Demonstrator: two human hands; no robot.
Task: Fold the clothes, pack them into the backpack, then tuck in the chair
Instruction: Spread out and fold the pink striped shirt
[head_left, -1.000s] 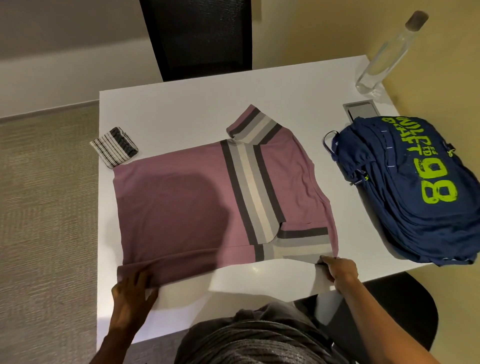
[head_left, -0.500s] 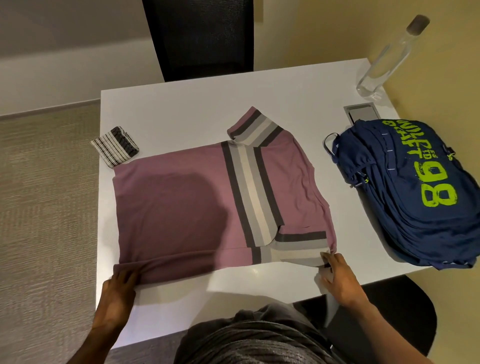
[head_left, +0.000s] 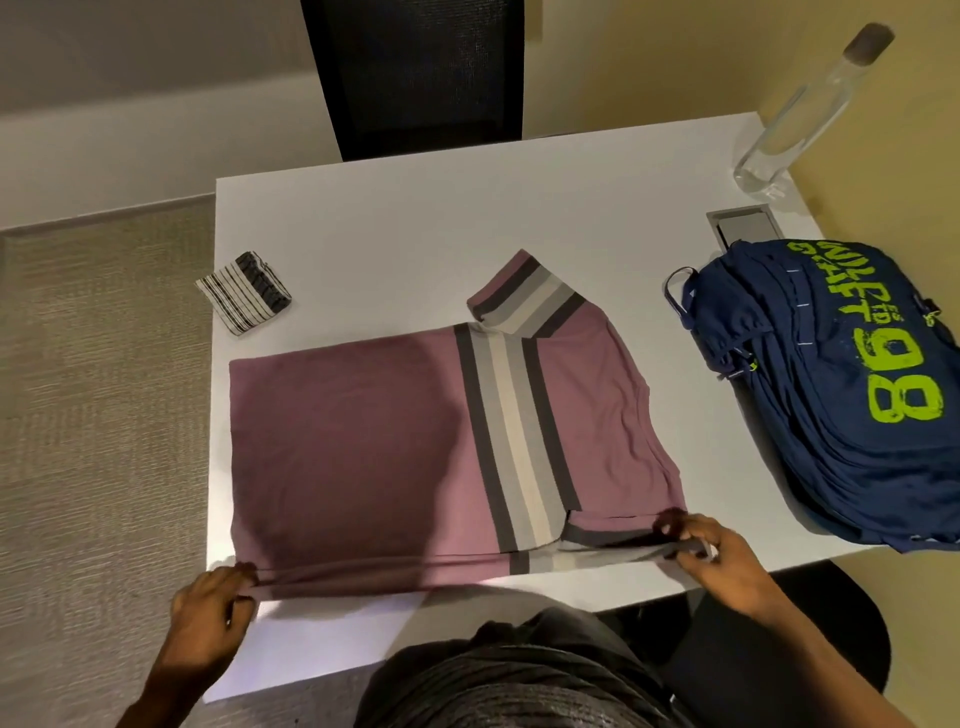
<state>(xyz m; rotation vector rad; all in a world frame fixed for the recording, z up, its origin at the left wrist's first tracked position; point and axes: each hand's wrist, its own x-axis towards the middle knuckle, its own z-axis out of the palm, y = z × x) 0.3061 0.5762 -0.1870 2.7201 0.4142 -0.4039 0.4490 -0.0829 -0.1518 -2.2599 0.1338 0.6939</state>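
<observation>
shirt (head_left: 363, 441) near edge now sits higher than a second ago: our left hand (head_left: 213, 608) and right hand (head_left: 717, 556) each pinch it. Mauve, grey-cream stripe band, flat on the bench (head_left: 389, 234). We count one shirt, one folded striped cloth (head_left: 244, 296), one backpack (head_left: 831, 389).

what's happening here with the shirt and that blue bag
A person is folding a mauve T-shirt with grey and cream stripes spread on the white table. The left hand and the right hand each pinch one end of its near edge. The dark blue backpack with green lettering lies at the table's right side, apart from the shirt. A small folded striped cloth sits near the far left edge.
</observation>
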